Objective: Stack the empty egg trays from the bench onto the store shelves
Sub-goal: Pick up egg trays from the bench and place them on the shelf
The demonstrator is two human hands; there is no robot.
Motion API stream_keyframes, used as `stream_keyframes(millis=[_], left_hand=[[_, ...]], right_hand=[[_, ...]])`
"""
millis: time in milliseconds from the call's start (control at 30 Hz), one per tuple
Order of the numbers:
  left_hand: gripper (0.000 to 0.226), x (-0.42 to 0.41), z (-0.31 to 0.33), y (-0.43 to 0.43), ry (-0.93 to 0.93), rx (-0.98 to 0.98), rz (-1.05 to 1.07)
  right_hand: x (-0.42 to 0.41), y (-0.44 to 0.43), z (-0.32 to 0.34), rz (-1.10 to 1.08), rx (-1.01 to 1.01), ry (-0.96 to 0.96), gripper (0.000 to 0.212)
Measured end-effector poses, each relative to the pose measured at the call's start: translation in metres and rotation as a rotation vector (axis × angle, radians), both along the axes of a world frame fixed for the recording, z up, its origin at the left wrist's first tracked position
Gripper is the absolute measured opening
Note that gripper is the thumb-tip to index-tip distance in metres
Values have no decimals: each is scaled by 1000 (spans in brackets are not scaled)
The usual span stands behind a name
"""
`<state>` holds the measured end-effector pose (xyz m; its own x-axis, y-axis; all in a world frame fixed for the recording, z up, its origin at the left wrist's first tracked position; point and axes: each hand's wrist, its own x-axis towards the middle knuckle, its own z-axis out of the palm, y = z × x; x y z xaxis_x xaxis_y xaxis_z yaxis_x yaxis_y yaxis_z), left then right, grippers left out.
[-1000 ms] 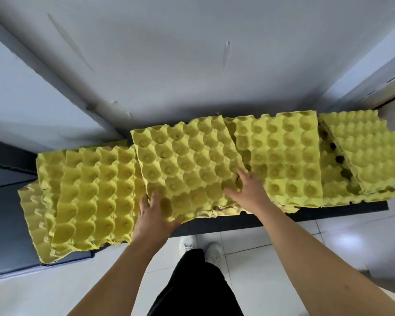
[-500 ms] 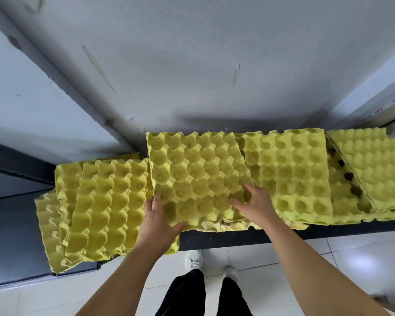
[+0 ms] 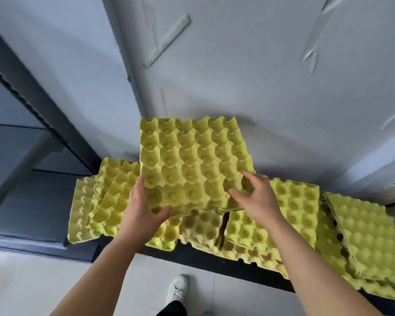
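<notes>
Grey wall (image 3: 237, 65) behind, dark surface (image 3: 214, 263) along its foot, loaded with yellow egg trays, all empty.

- top tray (image 3: 192, 160): held in both hands at mid-surface, cups up, far edge tilted up toward the wall. Near edge sits just over the paler trays (image 3: 203, 231) beneath; can't tell if it touches them.
- left hand (image 3: 141, 208): grips the tray's near-left corner, thumb on top along the near edge, fingers wrapped at the left side.
- right hand (image 3: 258, 201): grips the near-right corner, fingers (image 3: 237, 192) curled down into the cups.
- left pile (image 3: 96, 208): several trays fanned and overlapping, hanging over the surface's left end.
- right pile (image 3: 294, 213): flat trays just beside the right hand, partly under the top tray.
- far-right stack (image 3: 369, 242): skewed, overhanging the near edge of the surface.
- shelf unit (image 3: 32, 92): dark upright frame at left, grey shelf boards below it, well apart from the top tray.
- pale tiled floor (image 3: 32, 281) below, 1 white shoe (image 3: 177, 290) near the surface's front edge.
</notes>
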<state>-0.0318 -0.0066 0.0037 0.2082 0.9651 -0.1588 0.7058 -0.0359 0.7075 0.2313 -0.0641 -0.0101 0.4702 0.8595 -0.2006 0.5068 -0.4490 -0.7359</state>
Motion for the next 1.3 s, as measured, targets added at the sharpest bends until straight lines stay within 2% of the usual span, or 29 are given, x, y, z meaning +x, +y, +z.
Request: stream_keyframes(millis=[133,267,300,433,567,667,1067,1300], left_hand=[[99,-26,52,-15,-70,121,84],[71,-64,107,-27,-149,245,161],[70,-74,121,-31,-157,278,186],[72,-122,176,-38,-214,414,271],[86,-182,224,-37,-220,547,356],[87,-236,254,-31,-236,615,393],[80,-483,333,6,-225,693,466],[102,-595,351,55,-226,701,563]], right_hand=[[-24,3,62,99,112,-82,70],[-58,8,125,175,241,-189,69],[-68,9,141,192,276,-215,68],[-115,15,205,264,402,-299,68],[-173,27,264,303,529,-352,67],[-227,39,299,320,603,-362,67],[-476,108,363,404,690,-224,60],[-588,172,389,461,724,-229,57]])
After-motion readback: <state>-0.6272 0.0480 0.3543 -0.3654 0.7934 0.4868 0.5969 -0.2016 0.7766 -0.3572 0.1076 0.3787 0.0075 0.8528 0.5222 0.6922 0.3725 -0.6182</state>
